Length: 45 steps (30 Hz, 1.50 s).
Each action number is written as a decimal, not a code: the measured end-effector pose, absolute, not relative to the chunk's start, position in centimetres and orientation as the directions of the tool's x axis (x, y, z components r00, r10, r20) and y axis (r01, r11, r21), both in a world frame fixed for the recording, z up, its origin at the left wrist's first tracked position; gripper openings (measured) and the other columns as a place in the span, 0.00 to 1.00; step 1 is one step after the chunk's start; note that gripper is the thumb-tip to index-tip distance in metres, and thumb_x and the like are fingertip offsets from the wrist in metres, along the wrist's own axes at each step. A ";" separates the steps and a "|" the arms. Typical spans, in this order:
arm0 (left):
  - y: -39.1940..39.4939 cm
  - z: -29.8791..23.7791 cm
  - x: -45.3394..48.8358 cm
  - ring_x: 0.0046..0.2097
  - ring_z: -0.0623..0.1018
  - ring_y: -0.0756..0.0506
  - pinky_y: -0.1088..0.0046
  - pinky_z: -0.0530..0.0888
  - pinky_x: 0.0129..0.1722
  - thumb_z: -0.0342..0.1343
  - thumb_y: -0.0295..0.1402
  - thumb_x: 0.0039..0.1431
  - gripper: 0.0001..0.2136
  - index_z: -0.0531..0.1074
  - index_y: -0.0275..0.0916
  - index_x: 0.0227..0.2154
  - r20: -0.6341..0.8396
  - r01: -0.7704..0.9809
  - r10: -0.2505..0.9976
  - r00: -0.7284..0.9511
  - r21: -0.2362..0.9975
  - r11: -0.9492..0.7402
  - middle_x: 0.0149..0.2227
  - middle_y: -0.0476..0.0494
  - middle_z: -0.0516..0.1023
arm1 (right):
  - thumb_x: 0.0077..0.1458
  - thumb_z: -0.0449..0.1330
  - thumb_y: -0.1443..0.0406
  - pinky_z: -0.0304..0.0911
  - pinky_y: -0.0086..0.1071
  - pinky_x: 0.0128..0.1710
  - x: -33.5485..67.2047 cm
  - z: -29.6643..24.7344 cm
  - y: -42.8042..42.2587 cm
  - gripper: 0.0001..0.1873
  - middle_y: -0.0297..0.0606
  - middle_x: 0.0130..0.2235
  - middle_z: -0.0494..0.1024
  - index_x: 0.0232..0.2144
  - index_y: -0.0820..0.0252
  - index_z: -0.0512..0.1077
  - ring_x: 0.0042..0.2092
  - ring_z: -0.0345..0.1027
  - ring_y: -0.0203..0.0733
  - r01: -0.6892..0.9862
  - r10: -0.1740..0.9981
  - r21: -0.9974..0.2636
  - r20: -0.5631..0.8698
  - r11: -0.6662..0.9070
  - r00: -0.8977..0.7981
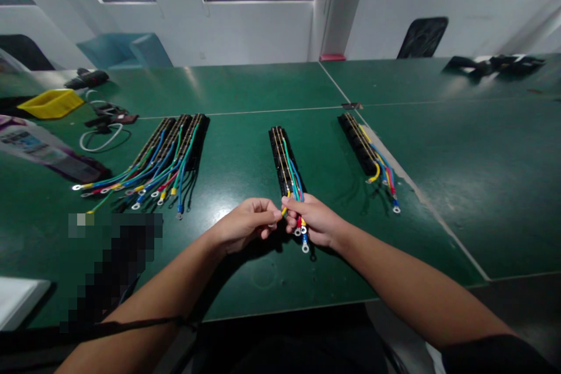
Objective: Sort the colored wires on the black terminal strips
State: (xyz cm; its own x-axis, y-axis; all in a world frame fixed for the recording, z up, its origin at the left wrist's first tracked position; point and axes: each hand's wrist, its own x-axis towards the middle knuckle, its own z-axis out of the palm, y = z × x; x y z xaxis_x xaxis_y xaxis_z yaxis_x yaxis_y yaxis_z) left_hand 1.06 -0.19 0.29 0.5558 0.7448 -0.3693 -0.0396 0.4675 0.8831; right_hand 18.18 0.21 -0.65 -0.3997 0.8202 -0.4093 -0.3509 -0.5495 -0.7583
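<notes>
A black terminal strip (280,158) with brass-coloured rails lies in front of me, its near end close to my hands. Green, blue, yellow and red wires run from it toward me and end in ring lugs (305,248). My right hand (318,219) is closed around this bundle of wires near the strip's end. Between my left hand (250,222) and my right thumb is a short yellow wire (284,208), its end pinched by my left fingertips. The fingers partly hide the wire ends.
Several wired terminal strips (175,140) lie side by side on the left, another strip (362,146) on the right. A yellow bin (51,103), a bottle (48,149) and a white cable (101,145) are on the green table (245,169) at left. Black items (495,64) lie far right.
</notes>
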 end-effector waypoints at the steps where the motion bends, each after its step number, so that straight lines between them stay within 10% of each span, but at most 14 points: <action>1: -0.2 0.3 1.0 0.20 0.65 0.58 0.84 0.60 0.19 0.62 0.38 0.52 0.13 0.65 0.34 0.26 -0.333 0.001 0.772 0.541 0.918 0.395 0.22 0.53 0.68 | 0.58 0.57 0.68 0.65 0.26 0.18 18.1 -0.6 0.2 0.13 0.25 0.15 0.62 0.22 0.62 0.62 0.16 0.57 0.28 -0.338 0.825 -0.768 -0.417 -0.544 -0.381; 6: -0.4 0.5 0.9 0.23 0.67 0.55 0.82 0.61 0.22 0.64 0.40 0.48 0.16 0.65 0.34 0.28 -0.146 0.267 0.827 0.543 0.964 -0.005 0.23 0.53 0.70 | 0.58 0.56 0.67 0.59 0.21 0.16 17.9 -0.7 -0.1 0.15 0.27 0.14 0.63 0.20 0.62 0.61 0.15 0.58 0.28 -0.316 0.840 -0.791 -0.418 -0.524 -0.346; 14: -0.4 1.7 0.1 0.26 0.71 0.53 0.79 0.62 0.27 0.55 0.41 0.58 0.13 0.73 0.34 0.30 0.129 0.531 0.733 0.668 0.607 -0.591 0.26 0.48 0.75 | 0.58 0.55 0.67 0.60 0.23 0.19 17.9 -1.3 -0.3 0.13 0.28 0.14 0.65 0.21 0.62 0.63 0.15 0.61 0.29 -0.259 0.881 -0.859 -0.363 -0.443 -0.303; 45: 0.0 1.1 -0.3 0.29 0.70 0.52 0.77 0.64 0.29 0.47 0.34 0.65 0.12 0.70 0.35 0.29 0.217 0.585 0.681 0.700 0.373 -0.720 0.27 0.47 0.71 | 0.57 0.58 0.67 0.67 0.26 0.19 18.5 -0.7 0.2 0.08 0.25 0.16 0.64 0.27 0.61 0.64 0.17 0.63 0.30 -0.249 0.826 -0.808 -0.435 -0.533 -0.358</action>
